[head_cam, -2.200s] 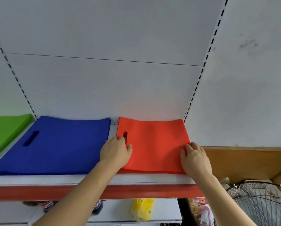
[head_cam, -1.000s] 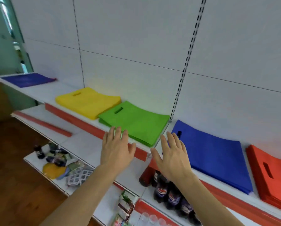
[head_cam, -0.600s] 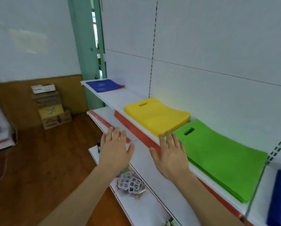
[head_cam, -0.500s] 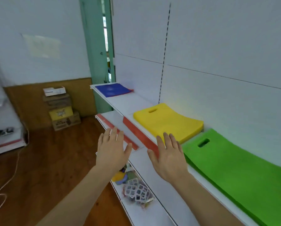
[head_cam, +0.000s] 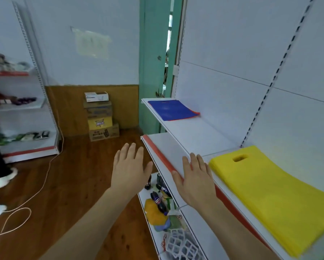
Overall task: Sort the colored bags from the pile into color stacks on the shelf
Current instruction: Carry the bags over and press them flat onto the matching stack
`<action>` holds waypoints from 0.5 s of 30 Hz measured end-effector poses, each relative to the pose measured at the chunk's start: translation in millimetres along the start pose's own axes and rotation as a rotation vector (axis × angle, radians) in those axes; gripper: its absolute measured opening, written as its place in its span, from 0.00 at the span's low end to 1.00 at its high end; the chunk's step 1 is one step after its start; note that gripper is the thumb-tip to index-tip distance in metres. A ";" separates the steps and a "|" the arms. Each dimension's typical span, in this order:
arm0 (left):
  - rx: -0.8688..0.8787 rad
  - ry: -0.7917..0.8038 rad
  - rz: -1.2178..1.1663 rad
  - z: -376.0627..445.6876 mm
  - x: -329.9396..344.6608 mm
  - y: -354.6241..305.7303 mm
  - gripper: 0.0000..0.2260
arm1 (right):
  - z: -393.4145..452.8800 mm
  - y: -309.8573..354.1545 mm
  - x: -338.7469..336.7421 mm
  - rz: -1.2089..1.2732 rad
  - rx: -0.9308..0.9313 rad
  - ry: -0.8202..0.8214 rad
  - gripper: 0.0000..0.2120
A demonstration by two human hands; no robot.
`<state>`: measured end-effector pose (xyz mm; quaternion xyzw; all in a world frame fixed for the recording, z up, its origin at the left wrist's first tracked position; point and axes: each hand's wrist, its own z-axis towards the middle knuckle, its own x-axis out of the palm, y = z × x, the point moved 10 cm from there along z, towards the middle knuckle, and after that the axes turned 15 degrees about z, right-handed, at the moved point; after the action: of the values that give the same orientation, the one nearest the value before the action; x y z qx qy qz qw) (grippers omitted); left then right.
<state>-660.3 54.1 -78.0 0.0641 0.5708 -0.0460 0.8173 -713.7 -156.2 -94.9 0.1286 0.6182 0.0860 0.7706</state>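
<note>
View swung left, hands (head_cam: 131, 171) empty, boxes (head_cam: 101, 117) beyond

A bare stretch of shelf (head_cam: 197, 136) is left between the yellow stack (head_cam: 266, 190) and the blue pile (head_cam: 173, 110). Beyond the yellow stack, reach is blocked by the back panel (head_cam: 232, 102). Below the yellow stack, the lower shelf is crowded with bottles (head_cam: 158, 199).

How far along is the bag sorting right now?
Done: a neat stack of flat yellow fabric bags lies on the white shelf. In hand: nothing; the left hand and right hand are open and empty. Left: the far pile of mixed bags, blue on top with orange beneath.
</note>
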 end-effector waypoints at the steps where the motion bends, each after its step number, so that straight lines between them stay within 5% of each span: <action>1: 0.004 0.004 -0.009 15.6 7.7 9.9 0.31 | 15.6 5.3 8.3 -0.002 0.008 0.012 0.38; 15: 0.124 0.024 -0.016 214.7 91.8 81.9 0.31 | 206.1 33.4 67.7 0.019 0.188 -0.045 0.42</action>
<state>-417.5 101.0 -86.9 0.1107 0.5772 -0.0870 0.8044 -497.0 -123.6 -106.0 0.2078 0.6050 0.0320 0.7680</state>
